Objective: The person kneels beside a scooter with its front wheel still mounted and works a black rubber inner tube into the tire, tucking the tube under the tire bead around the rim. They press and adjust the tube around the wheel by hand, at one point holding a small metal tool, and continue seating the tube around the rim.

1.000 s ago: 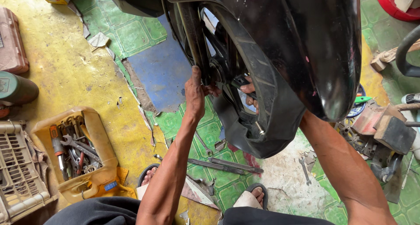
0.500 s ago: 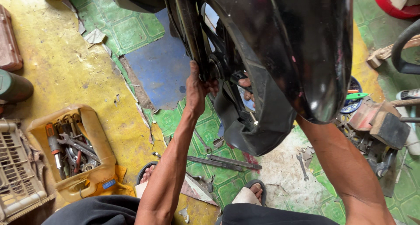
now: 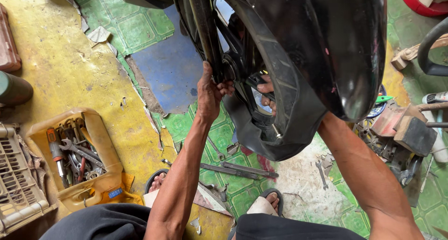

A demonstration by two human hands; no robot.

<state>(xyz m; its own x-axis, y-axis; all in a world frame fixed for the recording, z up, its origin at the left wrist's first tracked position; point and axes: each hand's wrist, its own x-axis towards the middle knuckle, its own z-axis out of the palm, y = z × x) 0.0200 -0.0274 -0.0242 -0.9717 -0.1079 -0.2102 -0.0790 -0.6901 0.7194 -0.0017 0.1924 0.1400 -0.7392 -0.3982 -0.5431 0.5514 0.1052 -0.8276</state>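
A motorcycle front wheel with a black tyre [image 3: 284, 95] hangs under a glossy black fender [image 3: 340, 44]. My left hand [image 3: 208, 94] grips the fork leg [image 3: 207, 30] near the axle hub [image 3: 231, 69], fingers curled around it. My right hand [image 3: 267, 91] reaches in from the other side of the wheel; only its fingertips show between the spokes, touching a dark part by the hub. The rest of that hand is hidden behind the tyre.
A cut yellow jerrycan [image 3: 100, 142] holding several wrenches and screwdrivers lies at left, next to a white crate [image 3: 18, 179]. Long metal bars [image 3: 233, 170] and a small wrench [image 3: 322, 172] lie on the tiled floor. Engine parts and a wooden block [image 3: 413, 135] sit at right.
The view has shifted slightly down and closer. My left hand stays on the fork leg near the hub, and my right fingers remain behind the wheel.
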